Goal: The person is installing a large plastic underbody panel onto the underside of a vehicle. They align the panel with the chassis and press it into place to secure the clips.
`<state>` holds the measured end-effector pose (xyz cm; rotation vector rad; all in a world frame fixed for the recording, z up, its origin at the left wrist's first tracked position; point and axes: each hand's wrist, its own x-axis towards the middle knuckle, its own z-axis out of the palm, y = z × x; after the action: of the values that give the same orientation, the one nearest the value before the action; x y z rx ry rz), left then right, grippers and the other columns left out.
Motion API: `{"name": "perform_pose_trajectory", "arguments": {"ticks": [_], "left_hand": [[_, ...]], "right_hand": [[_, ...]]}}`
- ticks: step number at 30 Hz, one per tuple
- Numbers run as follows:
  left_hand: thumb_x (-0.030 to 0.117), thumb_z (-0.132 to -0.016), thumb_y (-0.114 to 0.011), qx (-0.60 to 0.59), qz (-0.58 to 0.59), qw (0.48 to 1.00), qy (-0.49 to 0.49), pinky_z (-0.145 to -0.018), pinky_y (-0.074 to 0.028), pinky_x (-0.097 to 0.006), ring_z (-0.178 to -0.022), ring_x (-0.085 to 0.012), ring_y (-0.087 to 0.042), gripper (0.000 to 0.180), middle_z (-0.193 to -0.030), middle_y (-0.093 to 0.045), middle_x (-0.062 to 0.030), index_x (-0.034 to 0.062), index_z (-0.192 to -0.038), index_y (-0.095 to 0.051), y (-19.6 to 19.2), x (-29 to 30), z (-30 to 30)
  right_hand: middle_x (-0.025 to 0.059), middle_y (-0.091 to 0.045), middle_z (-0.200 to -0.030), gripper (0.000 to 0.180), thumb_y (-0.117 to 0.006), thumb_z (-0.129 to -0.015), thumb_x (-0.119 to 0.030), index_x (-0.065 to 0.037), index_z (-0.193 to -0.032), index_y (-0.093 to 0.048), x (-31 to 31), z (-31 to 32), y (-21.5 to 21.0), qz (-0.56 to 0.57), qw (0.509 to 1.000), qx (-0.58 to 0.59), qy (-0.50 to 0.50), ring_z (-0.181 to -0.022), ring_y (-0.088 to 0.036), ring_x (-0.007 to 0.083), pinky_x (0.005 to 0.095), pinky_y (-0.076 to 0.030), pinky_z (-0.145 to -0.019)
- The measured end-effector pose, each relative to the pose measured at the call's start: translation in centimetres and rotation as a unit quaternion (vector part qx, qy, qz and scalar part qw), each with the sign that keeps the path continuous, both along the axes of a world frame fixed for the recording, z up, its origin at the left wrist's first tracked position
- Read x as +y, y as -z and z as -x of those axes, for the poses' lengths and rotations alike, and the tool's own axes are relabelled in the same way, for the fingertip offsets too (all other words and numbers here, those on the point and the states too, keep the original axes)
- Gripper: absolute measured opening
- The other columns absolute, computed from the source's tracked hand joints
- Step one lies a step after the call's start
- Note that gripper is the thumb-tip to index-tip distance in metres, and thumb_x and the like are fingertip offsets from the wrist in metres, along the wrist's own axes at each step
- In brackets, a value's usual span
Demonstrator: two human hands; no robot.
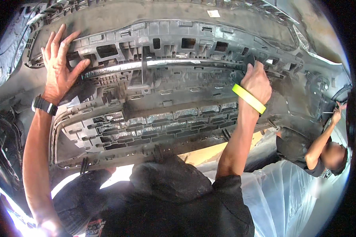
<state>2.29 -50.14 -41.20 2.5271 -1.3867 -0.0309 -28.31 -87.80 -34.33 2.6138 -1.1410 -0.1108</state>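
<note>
Car bumper [168, 94] fills most of the view, inner side facing the wearer, spanning left to right in front of the torso. Left hand [58, 61] wide open, fingers spread, laid on the upper left part of the bumper, thumb out toward the shiny strip [118, 68]; nothing gripped. Right hand [258, 81] mostly closed, fingers curled by the right end of that strip, at a small black piece [250, 59]; can't tell if it's pinched or just pressed, fingertips partly hidden. Strip runs across in a shallow curve, under a row of square holes. Grille [162, 125] sits lower, nearer the wearer's dark shirt [162, 201]. Watch [44, 105] on left wrist, yellow band [249, 98] on right. White label [213, 14] near top edge. Co-worker [312, 158] at far right, one hand [337, 114] raised near the bumper's right end. Clear plastic sheet [279, 193] hangs lower right
</note>
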Motion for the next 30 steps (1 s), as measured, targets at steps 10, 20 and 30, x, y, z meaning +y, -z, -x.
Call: {"name": "perform_pose_trajectory", "arguments": {"ticks": [10, 20, 30], "left_hand": [[0.033, -0.080, -0.083, 0.003, -0.008, 1.000, 0.008, -0.121, -0.022, -0.057, -0.150, -0.0424, -0.030, 0.079, -0.165, -0.035, -0.0118, 0.0198, -0.151, -0.050, 0.1, 0.1, -0.1], [0.044, -0.080, -0.083, 0.014, -0.025, 1.000, -0.002, -0.119, -0.023, -0.062, -0.149, -0.0434, -0.030, 0.084, -0.164, -0.034, -0.0122, 0.0261, -0.153, -0.047, -0.4, -0.4, 0.4], [0.050, -0.084, -0.078, 0.000, -0.040, 0.999, -0.026, -0.116, -0.019, -0.074, -0.151, -0.0453, -0.025, 0.090, -0.168, -0.026, -0.0129, 0.0300, -0.161, -0.035, -1.0, -0.4, 0.9]], "right_hand": [[0.0227, -0.072, -0.086, 0.025, -0.060, -0.101, -0.030, -0.006, -0.102, -0.065, -1.4, -1.2, 1.5, 0.000, 1.000, -0.017, 0.003, -0.080, -0.071, 0.0438, 0.0535, -0.055, -0.068], [0.0226, -0.073, -0.098, 0.021, -0.057, -0.101, -0.026, -0.006, -0.105, -0.063, -1.5, -0.8, 1.5, -0.059, 0.997, 0.042, 0.002, -0.087, -0.071, 0.0452, 0.0548, -0.056, -0.072], [0.0238, -0.072, -0.096, 0.026, -0.055, -0.102, -0.031, -0.007, -0.107, -0.062, -2.6, -0.2, 2.4, -0.071, 0.996, 0.042, 0.015, -0.091, -0.070, 0.0451, 0.0572, -0.054, -0.076]]}}
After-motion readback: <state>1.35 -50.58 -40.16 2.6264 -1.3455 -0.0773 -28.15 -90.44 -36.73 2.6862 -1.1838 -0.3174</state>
